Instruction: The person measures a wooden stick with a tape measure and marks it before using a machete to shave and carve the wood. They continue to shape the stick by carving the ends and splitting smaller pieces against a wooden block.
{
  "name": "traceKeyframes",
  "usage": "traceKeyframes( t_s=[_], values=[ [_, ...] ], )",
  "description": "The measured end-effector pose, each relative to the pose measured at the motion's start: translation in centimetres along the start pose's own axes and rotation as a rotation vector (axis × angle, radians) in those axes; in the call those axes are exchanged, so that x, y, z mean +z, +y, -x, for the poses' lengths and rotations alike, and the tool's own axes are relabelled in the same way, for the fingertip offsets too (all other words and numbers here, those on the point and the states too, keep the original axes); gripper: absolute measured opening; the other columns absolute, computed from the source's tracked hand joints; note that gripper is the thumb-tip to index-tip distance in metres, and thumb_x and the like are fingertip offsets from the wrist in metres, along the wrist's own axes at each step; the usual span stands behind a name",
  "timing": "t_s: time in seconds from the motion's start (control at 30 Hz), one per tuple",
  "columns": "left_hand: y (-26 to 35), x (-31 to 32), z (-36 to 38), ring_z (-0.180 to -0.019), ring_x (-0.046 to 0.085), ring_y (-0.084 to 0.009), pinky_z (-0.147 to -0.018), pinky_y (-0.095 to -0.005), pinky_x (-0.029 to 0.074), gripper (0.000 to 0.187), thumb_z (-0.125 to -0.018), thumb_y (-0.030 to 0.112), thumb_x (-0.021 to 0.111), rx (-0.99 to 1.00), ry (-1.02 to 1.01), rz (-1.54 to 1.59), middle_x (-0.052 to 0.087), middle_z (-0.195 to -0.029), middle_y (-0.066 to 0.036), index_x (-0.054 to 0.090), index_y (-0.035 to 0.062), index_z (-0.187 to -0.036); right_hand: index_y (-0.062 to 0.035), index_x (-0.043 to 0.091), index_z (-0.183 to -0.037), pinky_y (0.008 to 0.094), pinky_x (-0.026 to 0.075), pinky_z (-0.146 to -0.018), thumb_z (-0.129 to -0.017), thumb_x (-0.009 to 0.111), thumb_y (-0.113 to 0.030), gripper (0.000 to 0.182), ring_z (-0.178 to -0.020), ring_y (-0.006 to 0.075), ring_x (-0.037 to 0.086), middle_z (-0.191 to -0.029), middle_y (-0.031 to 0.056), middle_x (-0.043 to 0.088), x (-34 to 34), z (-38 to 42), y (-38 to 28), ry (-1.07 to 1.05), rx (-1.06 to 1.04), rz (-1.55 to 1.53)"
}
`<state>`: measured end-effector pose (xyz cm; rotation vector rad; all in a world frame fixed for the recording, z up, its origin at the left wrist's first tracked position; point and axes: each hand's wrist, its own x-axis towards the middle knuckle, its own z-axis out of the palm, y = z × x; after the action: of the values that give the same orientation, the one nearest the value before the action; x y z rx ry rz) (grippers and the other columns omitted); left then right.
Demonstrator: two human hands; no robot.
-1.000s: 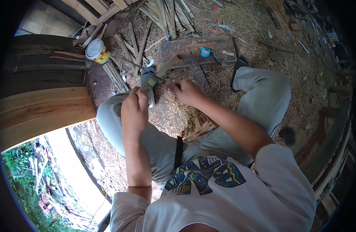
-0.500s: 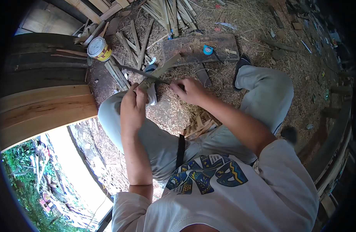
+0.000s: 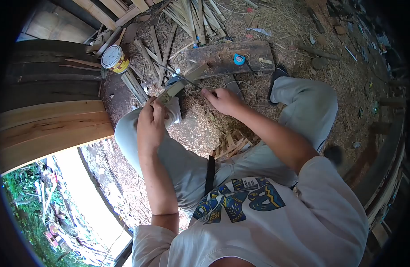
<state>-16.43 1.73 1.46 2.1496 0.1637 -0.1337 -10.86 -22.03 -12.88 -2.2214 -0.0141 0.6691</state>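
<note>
My left hand [image 3: 151,119] is closed around the near end of a flat bamboo strip [image 3: 174,90], which slants up and away to the right towards the plank. A long, thin, dark-bladed knife [image 3: 180,76] is gripped in my right hand [image 3: 223,101]; its handle is mostly hidden by the fingers. The blade crosses over the strip in this view, its tip pointing to the far left. Both hands are held above the ground between my spread knees.
A dark plank [image 3: 214,55] lies ahead with a blue tape measure [image 3: 239,59] on it. Past it is a pile of wooden strips [image 3: 194,18]. A lidded bucket [image 3: 115,58] stands at left beside a board wall [image 3: 53,120]. Wood offcuts [image 3: 231,144] and shavings litter the ground.
The knife blade has swung, its tip moving away from me and to the right. My right hand has shifted slightly; my left hand stays nearly in place on the strip.
</note>
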Motion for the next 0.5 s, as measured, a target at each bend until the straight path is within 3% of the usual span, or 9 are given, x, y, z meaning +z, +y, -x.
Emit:
traceKeyframes(
  t_s=[0.03, 0.1, 0.13, 0.2, 0.37, 0.43, 0.47, 0.5],
  values=[
    [-0.1, 0.0, 0.0, -0.078, 0.057, -0.0128, -0.075, -0.0293, 0.048, 0.042, -0.113, 0.035, 0.047, -0.003, 0.004, 0.036, 0.061, -0.084, -0.004, 0.063, -0.0037, -0.113, -0.0017, 0.073, -0.083, 0.0491, 0.055, -0.071, -0.102, 0.048, -0.068, 0.074, -0.072, 0.0382, 0.072, -0.074, 0.0216, 0.07, 0.5, 0.3, 0.4, 0.0, 0.006, -0.003],
    [0.3, 0.1, 0.3, -0.078, 0.057, -0.0128, -0.074, -0.0293, 0.047, 0.042, -0.113, 0.035, 0.046, 0.013, -0.006, -0.004, 0.061, -0.083, -0.003, 0.063, -0.0036, -0.112, -0.0012, 0.072, -0.078, 0.0486, 0.055, -0.071, -0.101, 0.045, -0.072, 0.079, -0.072, 0.0359, 0.073, -0.073, 0.0202, 0.071, 1.5, 0.4, 1.5, 0.141, -0.452, -0.107],
    [0.5, 0.1, 0.5, -0.078, 0.057, -0.0128, -0.074, -0.0293, 0.047, 0.042, -0.113, 0.035, 0.046, 0.026, -0.012, -0.044, 0.06, -0.083, -0.003, 0.063, -0.0035, -0.112, -0.0012, 0.072, -0.078, 0.0486, 0.055, -0.071, -0.101, 0.045, -0.072, 0.079, -0.072, 0.0359, 0.073, -0.073, 0.0202, 0.071, 1.5, 0.1, 2.1, 0.136, -0.455, -0.101],
    [-0.1, 0.0, 0.4, -0.078, 0.057, -0.013, -0.074, -0.0294, 0.047, 0.042, -0.113, 0.035, 0.046, 0.024, -0.003, -0.015, 0.06, -0.083, -0.003, 0.063, -0.0032, -0.112, -0.0035, 0.072, -0.076, 0.047, 0.056, -0.072, -0.101, 0.044, -0.073, 0.079, -0.072, 0.0346, 0.073, -0.071, 0.0173, 0.071, 0.9, -0.9, 2.4, -0.023, 0.066, -0.107],
    [-0.5, -0.5, 0.0, -0.077, 0.057, -0.0134, -0.073, -0.0297, 0.047, 0.041, -0.113, 0.035, 0.045, 0.027, -0.006, 0.021, 0.06, -0.082, -0.003, 0.063, -0.0025, -0.11, -0.0038, 0.072, -0.076, 0.0451, 0.056, -0.071, -0.1, 0.044, -0.075, 0.081, -0.073, 0.0334, 0.074, -0.072, 0.0159, 0.072, 0.4, -0.9, 2.0, 0.004, 0.005, 0.006],
    [0.0, -0.2, 0.3, -0.078, 0.057, -0.0136, -0.073, -0.0301, 0.047, 0.041, -0.113, 0.035, 0.045, 0.04, -0.007, -0.04, 0.06, -0.082, -0.003, 0.063, -0.0021, -0.108, 0.0003, 0.071, -0.077, 0.0464, 0.055, -0.069, -0.099, 0.043, -0.077, 0.085, -0.074, 0.0342, 0.074, -0.073, 0.0185, 0.071, 1.5, -0.9, 3.2, 0.085, -0.34, -0.048],
    [-0.1, -0.3, 0.4, -0.078, 0.057, -0.0136, -0.073, -0.0301, 0.047, 0.041, -0.113, 0.035, 0.045, 0.036, 0.0, -0.036, 0.06, -0.082, -0.003, 0.063, -0.0021, -0.108, 0.0003, 0.071, -0.077, 0.0464, 0.055, -0.069, -0.099, 0.043, -0.077, 0.085, -0.074, 0.0342, 0.074, -0.073, 0.0185, 0.071, 2.4, -2.1, 4.6, 0.079, -0.344, -0.043],
    [-0.3, -0.5, 0.3, -0.078, 0.058, -0.0135, -0.073, -0.0302, 0.047, 0.042, -0.113, 0.035, 0.045, 0.013, 0.001, -0.022, 0.06, -0.081, -0.003, 0.064, -0.0022, -0.108, 0.0005, 0.071, -0.079, 0.0468, 0.054, -0.068, -0.099, 0.044, -0.075, 0.083, -0.074, 0.0344, 0.073, -0.073, 0.0192, 0.071, 3.7, -4.3, 6.8, 0.075, -0.129, -0.045]
  ],
)
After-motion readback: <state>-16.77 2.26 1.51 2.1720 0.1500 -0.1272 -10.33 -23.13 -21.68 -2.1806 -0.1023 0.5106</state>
